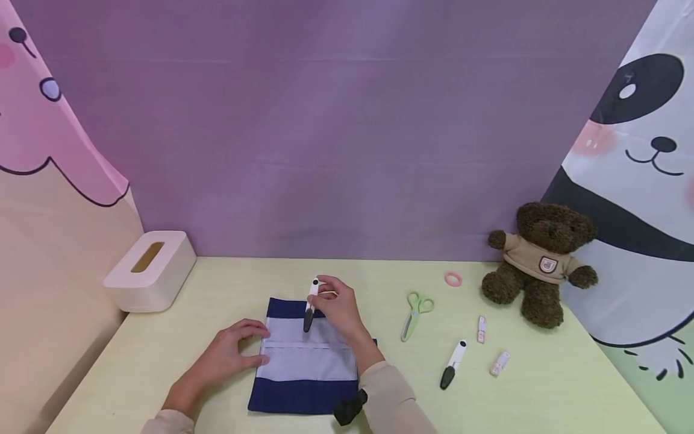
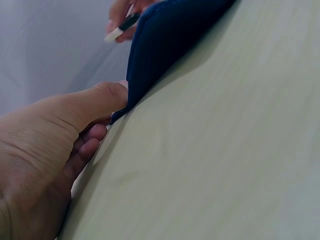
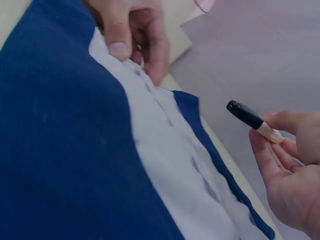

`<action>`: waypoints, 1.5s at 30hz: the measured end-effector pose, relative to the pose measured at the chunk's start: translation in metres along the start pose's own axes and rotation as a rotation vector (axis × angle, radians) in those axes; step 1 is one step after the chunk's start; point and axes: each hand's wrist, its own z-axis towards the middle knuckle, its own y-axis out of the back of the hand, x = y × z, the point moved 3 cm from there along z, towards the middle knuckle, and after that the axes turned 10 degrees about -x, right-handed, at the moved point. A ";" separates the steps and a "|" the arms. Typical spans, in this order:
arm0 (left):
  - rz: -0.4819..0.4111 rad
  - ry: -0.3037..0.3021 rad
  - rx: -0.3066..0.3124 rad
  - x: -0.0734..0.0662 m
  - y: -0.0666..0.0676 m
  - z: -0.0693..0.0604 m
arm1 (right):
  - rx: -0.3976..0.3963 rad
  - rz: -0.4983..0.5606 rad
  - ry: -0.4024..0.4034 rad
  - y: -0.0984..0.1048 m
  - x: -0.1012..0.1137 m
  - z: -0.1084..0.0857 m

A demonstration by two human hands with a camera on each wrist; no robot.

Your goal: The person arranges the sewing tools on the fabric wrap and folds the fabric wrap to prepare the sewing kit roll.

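A navy-and-white fabric organiser (image 1: 309,364) lies flat, with a seam across its pale middle. My left hand (image 1: 230,351) pinches its left edge; the left wrist view shows the thumb at a raised navy corner (image 2: 165,45). Above the organiser's far part, my right hand (image 1: 338,307) holds a slim white tool with a black end (image 1: 311,306) between thumb and fingers. That black end (image 3: 244,114) points away from the fingers in the right wrist view. A matching white-and-black tool (image 1: 453,365) lies on the table to the right.
Green-handled scissors (image 1: 414,316), a pink ring (image 1: 453,279) and two small pink-and-white pieces (image 1: 481,330) lie on the table's right side. A brown teddy bear (image 1: 544,265) sits at the back right. A white tissue box (image 1: 152,271) stands at the back left.
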 end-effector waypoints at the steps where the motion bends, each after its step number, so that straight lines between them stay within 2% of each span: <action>1: 0.004 0.004 -0.001 0.000 0.000 0.000 | 0.015 0.000 0.002 -0.004 0.001 0.000; 9: 0.001 -0.019 -0.020 0.001 0.000 0.001 | 0.077 0.022 0.003 -0.036 -0.003 0.003; 15: -0.005 -0.014 -0.016 0.003 -0.001 0.000 | 0.060 0.024 -0.034 -0.050 -0.013 0.001; 20: -0.002 -0.015 -0.022 0.002 0.002 -0.001 | 0.034 0.036 -0.031 -0.059 -0.022 0.000; 27: -0.025 -0.019 -0.019 0.002 0.001 -0.001 | 0.015 -0.017 0.005 -0.060 -0.024 -0.002; 34: -0.054 -0.052 -0.070 0.002 -0.001 0.001 | 0.034 -0.033 0.038 -0.058 -0.024 -0.001; 42: -0.083 -0.010 -0.058 0.000 -0.001 0.002 | 0.028 -0.061 0.061 -0.059 -0.027 -0.001; 45: -0.091 0.002 -0.050 0.000 -0.001 0.002 | 0.051 -0.071 0.060 -0.059 -0.027 -0.002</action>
